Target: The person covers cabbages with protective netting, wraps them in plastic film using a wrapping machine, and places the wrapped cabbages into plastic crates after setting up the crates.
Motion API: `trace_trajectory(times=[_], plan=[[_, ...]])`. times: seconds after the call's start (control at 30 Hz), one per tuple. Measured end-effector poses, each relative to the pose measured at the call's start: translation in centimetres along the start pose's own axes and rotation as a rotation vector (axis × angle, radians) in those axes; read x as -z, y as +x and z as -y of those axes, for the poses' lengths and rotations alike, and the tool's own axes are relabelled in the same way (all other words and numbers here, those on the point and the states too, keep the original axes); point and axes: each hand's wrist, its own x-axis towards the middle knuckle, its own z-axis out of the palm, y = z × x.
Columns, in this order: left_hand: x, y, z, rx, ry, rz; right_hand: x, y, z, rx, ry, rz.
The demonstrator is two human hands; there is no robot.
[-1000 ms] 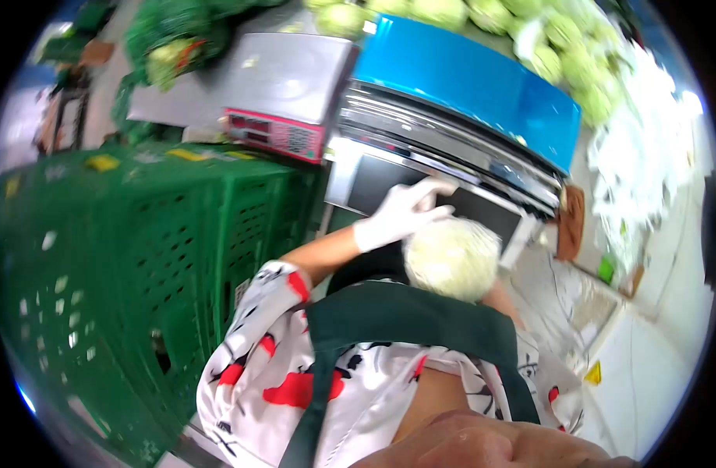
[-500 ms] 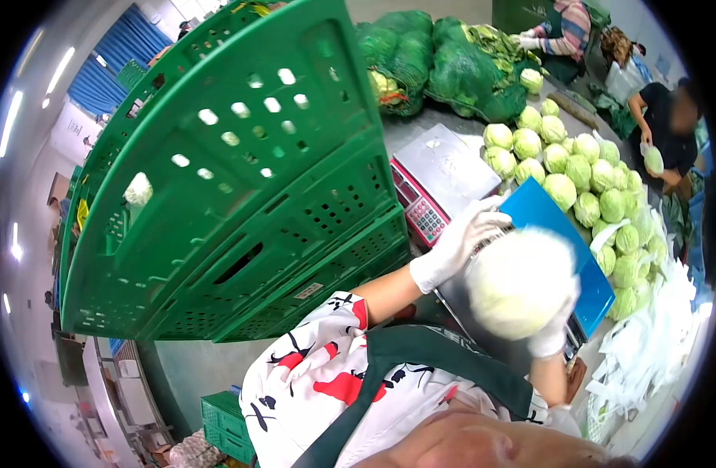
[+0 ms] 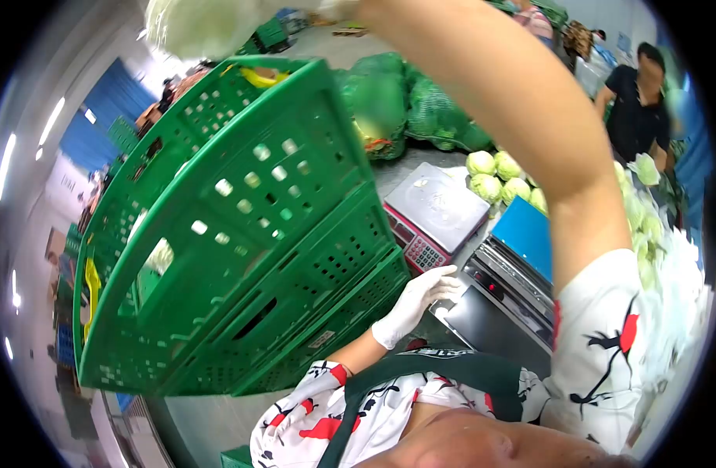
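On the left, a cabbage (image 3: 206, 25) hangs over the far end of the green crate (image 3: 249, 210). Just right of it, the gloved right hand (image 3: 340, 8) is mostly cut off, its grip impossible to tell. Farther right and nearer, the gloved left hand (image 3: 420, 300) extends its fingers close together, beside the scale (image 3: 440, 195) and wrapping machine (image 3: 490, 331).

Open room above the scale (image 3: 440, 201), tall green crate wall (image 3: 252, 246) alongside

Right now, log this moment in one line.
left hand: open, beside scale; right hand: top edge, grip cut off; cabbage: aloft near green crate
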Motion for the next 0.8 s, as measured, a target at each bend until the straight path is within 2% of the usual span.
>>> trace_trajectory(times=[0.03,0.1,0.2,0.3,0.37,0.43,0.47,0.5,0.53,0.6,0.63,0.7,0.77,0.8], plan=[[0.1,0.2,0.3,-0.003,0.003,-0.012,-0.4,-0.7,-0.3,-0.069,-0.108,-0.008],[-0.1,1.0,1.7,0.050,0.012,0.032,-1.1,-2.3,-2.6,0.091,-0.488,-0.202],[-1.8,1.7,2.8,0.158,0.087,0.034,-2.2,-11.3,-1.3,-0.067,-0.961,-0.334],[-2.8,2.8,4.1,0.211,0.175,0.104,0.8,-19.0,-6.1,0.399,-1.236,-0.432],[-4.1,3.9,4.7,0.223,0.289,0.179,3.6,-27.0,-7.0,0.408,-1.192,-0.536],[-4.8,5.4,6.0,0.207,0.313,0.308,7.2,-35.9,-6.3,0.226,-1.317,-0.748],[-5.4,6.3,6.7,0.213,0.326,0.347,9.0,-40.3,-4.8,-0.026,-1.226,-0.885],[-6.4,7.3,7.1,0.230,0.320,0.378,11.5,-45.0,-3.3,-0.163,-1.124,-1.027],[-7.5,8.3,7.5,0.238,0.346,0.411,10.8,-48.3,0.5,-0.336,-0.743,-1.216],[-9.4,10.3,8.4,0.257,0.380,0.476,16.9,-59.7,0.7,-0.337,-1.220,-1.554],[-10.2,11.5,9.1,0.268,0.387,0.503,18.8,-64.9,1.6,-0.292,-1.185,-1.640],[-12.1,13.3,10.0,0.292,0.406,0.534,20.3,-71.8,5.2,-0.431,-1.185,-1.823],[-13.6,15.0,11.0,0.348,0.391,0.550,22.3,-76.1,7.3,-0.250,-1.261,-1.851],[-14.4,15.7,11.1,0.361,0.411,0.548,25.2,-79.5,8.2,-0.361,-1.252,-1.927]])
